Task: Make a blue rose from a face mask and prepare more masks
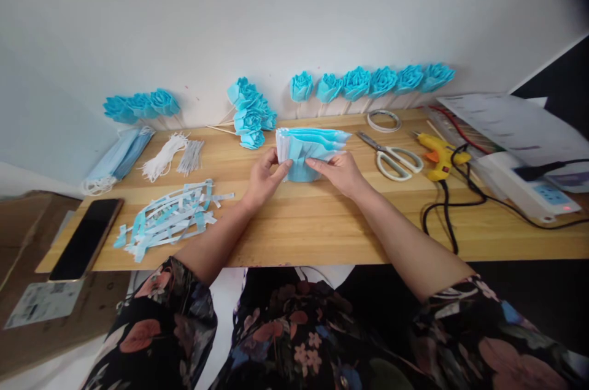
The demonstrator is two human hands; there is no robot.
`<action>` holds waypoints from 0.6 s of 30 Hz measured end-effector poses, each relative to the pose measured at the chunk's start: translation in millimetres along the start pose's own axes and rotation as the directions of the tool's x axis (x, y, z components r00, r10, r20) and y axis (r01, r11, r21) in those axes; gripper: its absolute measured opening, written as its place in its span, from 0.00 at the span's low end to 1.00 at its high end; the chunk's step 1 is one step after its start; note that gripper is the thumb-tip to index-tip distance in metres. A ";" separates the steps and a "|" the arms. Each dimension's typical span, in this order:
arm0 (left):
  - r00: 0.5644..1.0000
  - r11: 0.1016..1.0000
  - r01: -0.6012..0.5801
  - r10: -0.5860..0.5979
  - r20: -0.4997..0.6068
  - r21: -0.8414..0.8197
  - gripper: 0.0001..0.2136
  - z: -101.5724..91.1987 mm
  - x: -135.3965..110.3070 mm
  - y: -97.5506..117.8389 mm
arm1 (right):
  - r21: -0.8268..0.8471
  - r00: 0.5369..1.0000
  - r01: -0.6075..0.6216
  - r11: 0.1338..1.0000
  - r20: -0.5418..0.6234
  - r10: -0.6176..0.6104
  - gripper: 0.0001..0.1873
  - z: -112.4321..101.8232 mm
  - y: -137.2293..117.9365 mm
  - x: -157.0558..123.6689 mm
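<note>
Both hands hold a blue and white stack of folded face mask fabric (306,148) above the middle of the wooden table. My left hand (267,176) grips its left side, thumb across the front. From the right, my right hand (338,170) pinches the stack with the thumb on its front; the fingers behind are hidden. The layers fan apart toward the upper right. Just right of the hands lie scissors (396,160) with white handles. Behind the stack, several blue fabric flowers (251,114) lie in a pile on thin sticks.
Blue flowers on sticks (356,82) lean against the wall. Left are face masks (122,157), white ear loops (165,156), wire pieces (190,157), cut strips (172,215) and a phone (86,240). Right are a tape roll (383,121), a yellow glue gun (439,156), cords and a power strip (529,187).
</note>
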State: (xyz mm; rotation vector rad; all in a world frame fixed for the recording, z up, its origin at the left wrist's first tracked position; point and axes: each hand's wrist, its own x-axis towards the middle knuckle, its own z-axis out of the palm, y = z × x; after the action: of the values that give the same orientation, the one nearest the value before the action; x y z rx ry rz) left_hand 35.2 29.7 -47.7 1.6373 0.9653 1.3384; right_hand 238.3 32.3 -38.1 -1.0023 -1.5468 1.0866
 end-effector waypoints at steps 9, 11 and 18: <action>0.998 0.998 0.063 -0.062 0.018 -0.025 0.21 1.1 2.0 -10.4 | 0.011 0.996 -0.085 0.996 -0.005 0.085 0.21 0.4 4.6 -1.0; 0.997 0.998 0.067 -0.066 0.028 -0.018 0.21 0.8 1.5 -10.8 | -0.012 0.997 -0.073 0.997 -0.014 0.073 0.20 0.0 3.4 -1.2; 0.999 0.999 0.033 -0.033 0.010 -0.018 0.20 2.4 -1.0 -1.0 | -0.020 1.000 0.014 1.000 -0.026 -0.015 0.16 0.2 -3.5 -1.4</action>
State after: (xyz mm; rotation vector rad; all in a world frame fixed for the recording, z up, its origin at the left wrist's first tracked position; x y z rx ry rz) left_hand 37.3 28.9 -49.3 1.6063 0.9676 1.3128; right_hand 238.0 30.1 -35.1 -1.0134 -1.5438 1.0460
